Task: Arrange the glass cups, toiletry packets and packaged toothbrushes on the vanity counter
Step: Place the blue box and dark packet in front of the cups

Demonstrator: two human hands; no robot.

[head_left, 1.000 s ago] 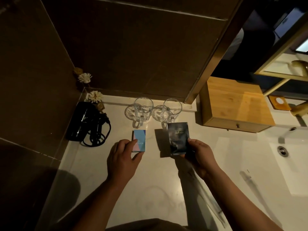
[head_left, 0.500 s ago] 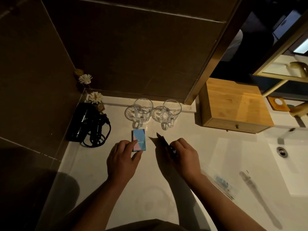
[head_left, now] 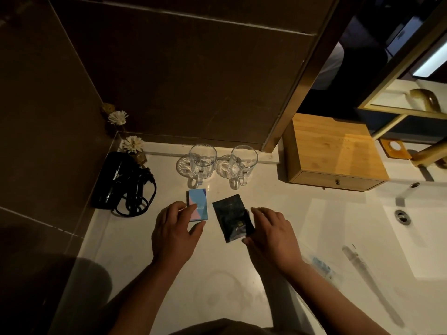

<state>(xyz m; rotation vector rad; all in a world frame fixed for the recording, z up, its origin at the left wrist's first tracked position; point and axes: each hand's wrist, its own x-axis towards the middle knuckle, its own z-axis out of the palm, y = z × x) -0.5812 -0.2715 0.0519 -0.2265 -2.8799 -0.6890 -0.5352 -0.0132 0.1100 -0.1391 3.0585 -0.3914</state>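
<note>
Two glass cups, one on the left point(head_left: 202, 160) and one on the right point(head_left: 243, 163), stand side by side on round coasters at the back of the white vanity counter point(head_left: 135, 243). In front of them a blue-and-pink packet point(head_left: 196, 201) lies flat, with the fingers of my left hand point(head_left: 174, 232) resting on its near end. A black packet point(head_left: 232, 217) lies flat to its right, and my right hand point(head_left: 271, 232) touches its right edge with fingers spread. A packaged toothbrush point(head_left: 325, 268) in clear wrap lies beside my right forearm.
A black hair dryer point(head_left: 116, 181) with coiled cord lies at the left wall, near dried flowers point(head_left: 131, 143). A wooden drawer box point(head_left: 335, 154) stands at the back right. The sink basin point(head_left: 416, 228) with its drain is at far right. A long shadow crosses the counter.
The black packet, held upright in my right hand before, now lies flat beside the blue-and-pink packet. My right hand has loosened onto its edge. My left hand stayed put.
</note>
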